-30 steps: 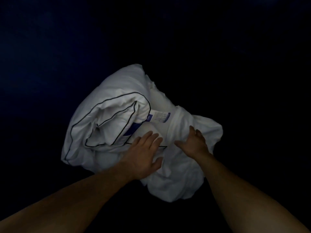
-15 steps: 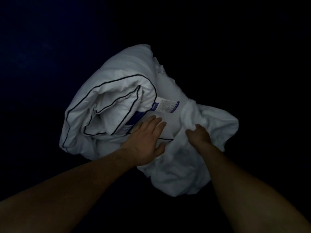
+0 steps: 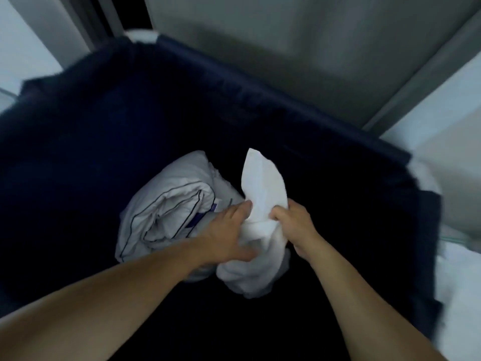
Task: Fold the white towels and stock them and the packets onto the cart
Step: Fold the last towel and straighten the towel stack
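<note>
Risk, left: the piped bedding bundle (image 3: 166, 204) touches the lower folds of my towel (image 3: 263, 183); lifting could drag it along.
Risk, centre: the towel is bunched, not flat, so I judge a loose tail may slip back into the navy bin (image 3: 78, 126).
Left hand (image 3: 223, 233): gripping the towel's gathered middle, thumb on top.
Towel position: between both hands, one corner standing above them, the rest hanging below.
Right hand (image 3: 294, 222): a fist round the same gather, just beside the left.

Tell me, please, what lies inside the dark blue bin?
A rolled dark-piped white quilt and a white towel, gripped by the left hand and right hand. Anything beneath them is covered.
</note>
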